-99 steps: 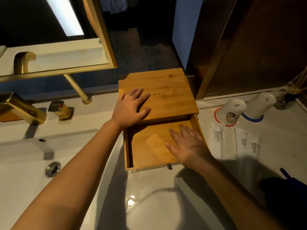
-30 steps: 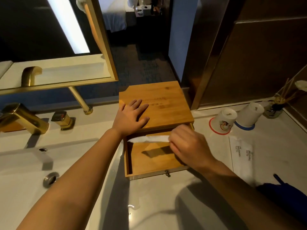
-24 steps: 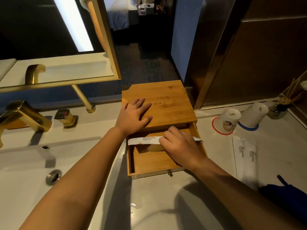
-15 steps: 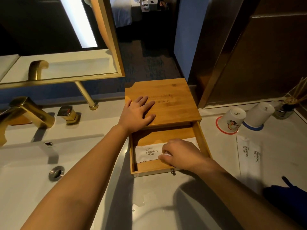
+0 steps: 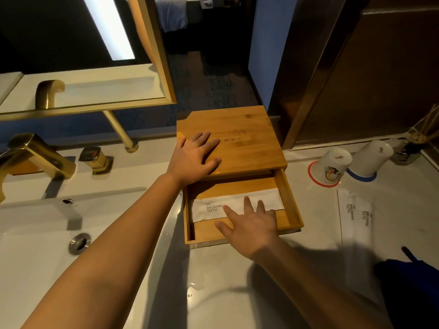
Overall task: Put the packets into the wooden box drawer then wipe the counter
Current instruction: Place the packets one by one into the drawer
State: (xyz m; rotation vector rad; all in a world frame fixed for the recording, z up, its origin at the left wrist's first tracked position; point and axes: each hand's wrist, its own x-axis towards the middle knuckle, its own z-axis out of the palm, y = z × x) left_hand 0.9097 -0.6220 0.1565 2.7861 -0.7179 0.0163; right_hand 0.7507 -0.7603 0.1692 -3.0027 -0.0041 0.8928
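Head view: left hand (image 5: 194, 157) flat, fingers (image 5: 209, 143) spread apart, pressed on the lid of the square honey-coloured wooden box (image 5: 237, 138) near the back edge of the pale stone desk (image 5: 213, 281), bracing it. Pulled-out shallow wooden drawer (image 5: 291, 205) open toward the front edge. Inside, one flat white paper packet printed "BRUSHING TEETH" (image 5: 213, 207) lying crosswise on the drawer floor. Right hand (image 5: 251, 224) over the drawer with fingers (image 5: 247, 203) apart and empty, tips on or just above the packet's right half; contact not certain. Two more white printed paper packets (image 5: 355, 214) flat on the desk, side by side and slightly overlapping, right of the drawer, just in front of two upturned white cups (image 5: 332, 165) on red and blue rings. Dark blue cloth (image 5: 413, 276) at the desk's right front corner, likely for the wiping step. Gold faucet (image 5: 40, 155) and white sink basin (image 5: 35, 233) at the left. Judged handling: packets light, thin and pliable, probably slick on stone and hard to lift flat; best pinched at a short edge or slid off toward the desk edge to get a fingertip under. Small risk of a crease or of knocking the cups. One packet stowed, two left, wiping not yet begun.
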